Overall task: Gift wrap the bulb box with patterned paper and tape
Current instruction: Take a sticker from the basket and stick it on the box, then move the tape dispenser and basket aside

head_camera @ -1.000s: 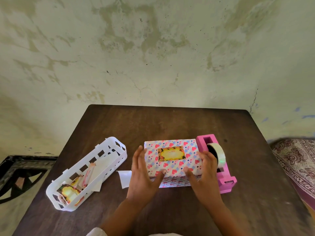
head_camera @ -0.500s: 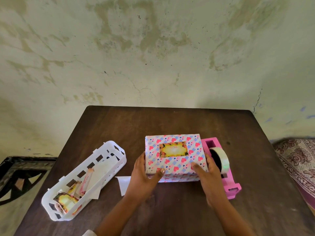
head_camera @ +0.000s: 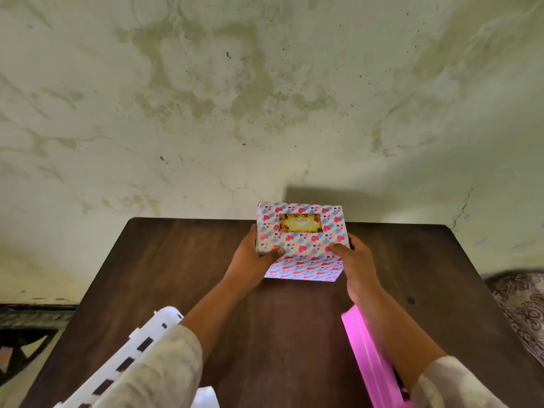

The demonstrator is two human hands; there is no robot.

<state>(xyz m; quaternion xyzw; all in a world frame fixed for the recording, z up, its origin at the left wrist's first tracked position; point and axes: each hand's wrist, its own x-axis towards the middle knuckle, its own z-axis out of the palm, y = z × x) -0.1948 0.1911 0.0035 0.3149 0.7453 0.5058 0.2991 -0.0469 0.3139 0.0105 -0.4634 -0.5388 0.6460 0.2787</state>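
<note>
Both arms stretched forward; left hand (head_camera: 253, 254) and right hand (head_camera: 354, 257) gripping opposite sides, thumbs on top.

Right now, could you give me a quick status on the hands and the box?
Left hand and right hand grip the wrapped box at its sides. Box raised, label facing up. Nothing in the way.

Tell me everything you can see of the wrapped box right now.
The wrapped box is a rectangular carton fully covered in white paper patterned with pink and blue hearts. A gold-bordered label sticker sits on the face turned toward the camera. It is held out over the far half of the dark wooden table, tilted. The left hand grips its left side, thumb across the front; the right hand grips its right side likewise. No loose flaps show.
</note>
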